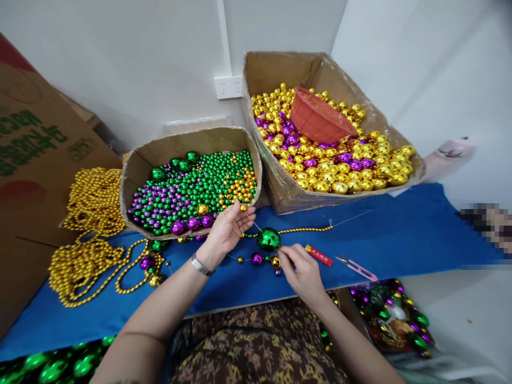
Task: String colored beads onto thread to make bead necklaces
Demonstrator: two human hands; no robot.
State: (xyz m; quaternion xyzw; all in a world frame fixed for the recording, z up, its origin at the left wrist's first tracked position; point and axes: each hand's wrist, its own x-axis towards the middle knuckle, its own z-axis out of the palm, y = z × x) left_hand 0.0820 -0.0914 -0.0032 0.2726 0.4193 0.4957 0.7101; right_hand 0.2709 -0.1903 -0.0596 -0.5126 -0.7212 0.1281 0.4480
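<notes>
My left hand [229, 228] pinches a small gold bead [243, 208] at its fingertips, with a thin clear thread running from it down to a large green bead [268, 239]. My right hand [301, 272] is closed just below the green bead, its thumb and forefinger together by the thread; what exactly they grip is too small to make out. Under the hands lie a purple bead [256, 258] and a gold bead [275, 261] on thread. A string of small gold beads [306, 230] stretches behind the green bead.
A box of green, purple and gold beads [192, 181] stands behind my left hand. To its right, a larger box [276, 184] holds gold and purple beads and a red basket [320, 117]. Gold bead strands [86, 264] lie left; pink thread snips [358, 268] lie right.
</notes>
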